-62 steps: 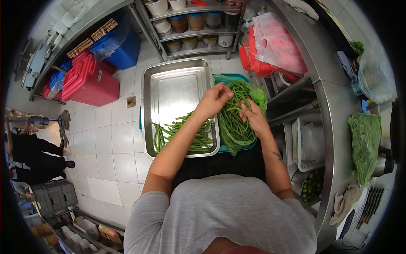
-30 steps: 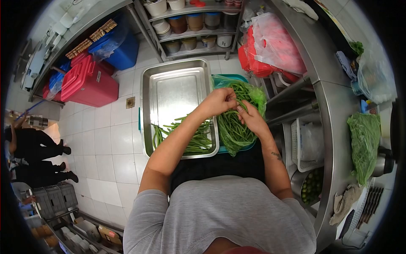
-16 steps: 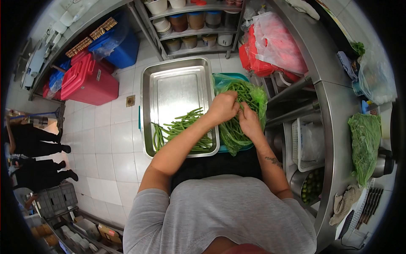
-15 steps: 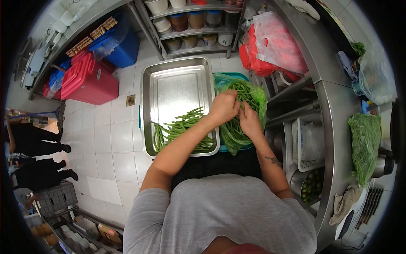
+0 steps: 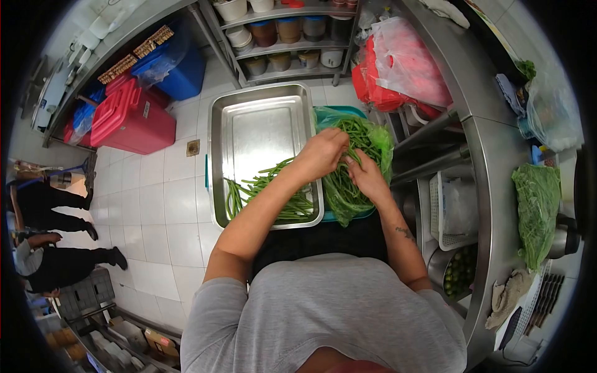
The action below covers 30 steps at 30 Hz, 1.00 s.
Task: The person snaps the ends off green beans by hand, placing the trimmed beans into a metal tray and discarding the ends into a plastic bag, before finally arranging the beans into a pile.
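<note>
Over the green plastic bag (image 5: 341,208) of long green beans (image 5: 360,133), my two hands are close together. My left hand (image 5: 323,152) has its fingers closed in a pinch at the beans, near the tray's right rim. Just right of it, my right hand (image 5: 368,177) holds green beans between thumb and fingers. The bag sits in a teal container (image 5: 329,112). Beside it on the left is a steel tray (image 5: 264,133) with cut green bean pieces (image 5: 298,202) in its lower part, partly hidden by my left forearm.
A steel shelf with tubs (image 5: 289,28) stands beyond the tray. Pink (image 5: 140,121) and blue bins (image 5: 180,68) are at the upper left. A steel counter (image 5: 497,168) runs along the right. Two people (image 5: 68,264) in dark trousers are at the far left.
My left hand has shifted slightly left and down; my right hand has turned a little, its fingers more spread. One person at the far left has stepped closer.
</note>
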Each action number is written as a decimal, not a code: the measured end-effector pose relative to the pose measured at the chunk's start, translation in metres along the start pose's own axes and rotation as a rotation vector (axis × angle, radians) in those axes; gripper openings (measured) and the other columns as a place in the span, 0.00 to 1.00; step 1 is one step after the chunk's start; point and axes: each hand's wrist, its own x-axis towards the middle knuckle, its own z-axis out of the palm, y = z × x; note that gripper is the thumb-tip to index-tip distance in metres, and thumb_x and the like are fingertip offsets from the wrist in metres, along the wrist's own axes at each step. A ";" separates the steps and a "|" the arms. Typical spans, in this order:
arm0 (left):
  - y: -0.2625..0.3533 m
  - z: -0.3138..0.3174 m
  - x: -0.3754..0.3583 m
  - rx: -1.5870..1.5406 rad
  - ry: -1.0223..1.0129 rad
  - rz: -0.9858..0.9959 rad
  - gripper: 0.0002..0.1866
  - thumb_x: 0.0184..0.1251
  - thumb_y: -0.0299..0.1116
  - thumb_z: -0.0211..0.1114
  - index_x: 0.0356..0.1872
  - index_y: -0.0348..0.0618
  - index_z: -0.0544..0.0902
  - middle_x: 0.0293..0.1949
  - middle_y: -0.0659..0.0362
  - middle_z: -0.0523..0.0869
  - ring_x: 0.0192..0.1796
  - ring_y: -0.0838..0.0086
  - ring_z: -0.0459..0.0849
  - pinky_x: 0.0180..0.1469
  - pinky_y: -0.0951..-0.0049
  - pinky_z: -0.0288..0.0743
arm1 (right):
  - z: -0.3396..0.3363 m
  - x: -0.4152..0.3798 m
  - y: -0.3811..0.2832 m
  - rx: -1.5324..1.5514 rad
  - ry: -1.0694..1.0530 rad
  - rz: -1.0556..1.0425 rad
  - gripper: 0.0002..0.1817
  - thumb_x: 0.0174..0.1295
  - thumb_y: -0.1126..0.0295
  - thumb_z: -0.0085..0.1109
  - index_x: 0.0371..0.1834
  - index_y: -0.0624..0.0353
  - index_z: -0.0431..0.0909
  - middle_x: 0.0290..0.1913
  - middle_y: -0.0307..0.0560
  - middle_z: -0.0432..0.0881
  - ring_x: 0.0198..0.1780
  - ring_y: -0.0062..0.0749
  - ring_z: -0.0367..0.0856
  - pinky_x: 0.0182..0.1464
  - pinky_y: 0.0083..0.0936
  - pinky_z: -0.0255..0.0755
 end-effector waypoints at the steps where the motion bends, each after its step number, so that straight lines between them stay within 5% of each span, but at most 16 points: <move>1: 0.000 0.004 0.000 -0.008 0.036 0.000 0.07 0.56 0.20 0.61 0.36 0.35 0.76 0.30 0.51 0.78 0.35 0.57 0.78 0.39 0.62 0.73 | 0.001 0.002 0.001 0.001 -0.001 -0.066 0.17 0.72 0.62 0.46 0.52 0.66 0.70 0.31 0.44 0.78 0.28 0.26 0.73 0.31 0.25 0.68; 3: 0.001 0.011 0.002 -0.025 0.106 0.001 0.05 0.58 0.22 0.62 0.35 0.35 0.76 0.28 0.54 0.78 0.33 0.63 0.78 0.37 0.65 0.72 | 0.004 0.006 0.002 0.003 -0.001 -0.198 0.15 0.73 0.62 0.45 0.50 0.65 0.70 0.26 0.37 0.72 0.24 0.17 0.67 0.25 0.18 0.63; 6: 0.002 0.011 0.009 -1.046 0.267 -0.695 0.02 0.64 0.25 0.61 0.34 0.38 0.79 0.27 0.61 0.79 0.31 0.75 0.77 0.34 0.73 0.71 | 0.011 0.005 -0.003 -0.035 0.046 -0.294 0.15 0.73 0.62 0.45 0.51 0.64 0.70 0.26 0.37 0.70 0.25 0.17 0.66 0.27 0.18 0.63; 9: -0.003 -0.005 0.012 -1.123 0.383 -0.723 0.05 0.68 0.29 0.58 0.36 0.40 0.80 0.29 0.65 0.79 0.32 0.83 0.74 0.34 0.79 0.69 | 0.017 -0.003 -0.005 0.348 -0.032 -0.080 0.15 0.73 0.61 0.44 0.54 0.61 0.70 0.27 0.36 0.68 0.27 0.17 0.64 0.29 0.17 0.62; 14: -0.019 0.004 -0.008 -0.571 -0.188 -0.665 0.09 0.65 0.33 0.60 0.35 0.36 0.80 0.27 0.63 0.79 0.33 0.79 0.76 0.38 0.77 0.71 | -0.002 -0.001 0.001 0.330 -0.032 -0.147 0.18 0.73 0.63 0.43 0.62 0.56 0.68 0.26 0.35 0.70 0.25 0.17 0.66 0.29 0.16 0.65; 18: -0.010 0.010 -0.006 -0.463 -0.246 -0.501 0.05 0.61 0.28 0.61 0.31 0.36 0.78 0.25 0.60 0.78 0.31 0.75 0.76 0.38 0.73 0.70 | -0.007 -0.006 -0.007 0.263 -0.006 -0.169 0.17 0.73 0.64 0.44 0.62 0.55 0.68 0.25 0.35 0.69 0.25 0.16 0.65 0.28 0.17 0.64; 21: -0.005 0.015 -0.002 -0.157 -0.074 -0.280 0.05 0.60 0.28 0.60 0.30 0.35 0.77 0.27 0.47 0.81 0.32 0.53 0.81 0.36 0.62 0.72 | -0.009 -0.003 -0.004 0.212 -0.066 -0.164 0.16 0.72 0.65 0.45 0.58 0.58 0.69 0.25 0.35 0.68 0.25 0.17 0.64 0.28 0.17 0.63; 24: 0.003 0.036 0.004 0.189 0.278 -0.187 0.06 0.61 0.28 0.59 0.30 0.34 0.77 0.30 0.42 0.81 0.36 0.46 0.80 0.38 0.58 0.72 | -0.002 0.000 -0.001 0.335 -0.132 -0.047 0.13 0.72 0.66 0.47 0.53 0.62 0.71 0.24 0.35 0.68 0.25 0.17 0.65 0.28 0.17 0.63; 27: -0.009 0.030 0.008 -0.237 0.293 -0.551 0.09 0.65 0.30 0.58 0.32 0.33 0.76 0.31 0.42 0.81 0.37 0.46 0.80 0.39 0.59 0.73 | -0.001 0.003 -0.002 0.605 -0.161 -0.048 0.12 0.71 0.68 0.48 0.51 0.64 0.72 0.26 0.36 0.70 0.27 0.20 0.68 0.31 0.18 0.65; 30: -0.017 0.016 0.002 -0.505 0.157 -0.682 0.14 0.70 0.36 0.55 0.34 0.32 0.77 0.27 0.50 0.81 0.32 0.59 0.81 0.37 0.63 0.73 | -0.011 0.003 0.000 0.893 -0.206 -0.037 0.12 0.71 0.69 0.48 0.51 0.65 0.73 0.30 0.39 0.72 0.31 0.23 0.72 0.35 0.20 0.69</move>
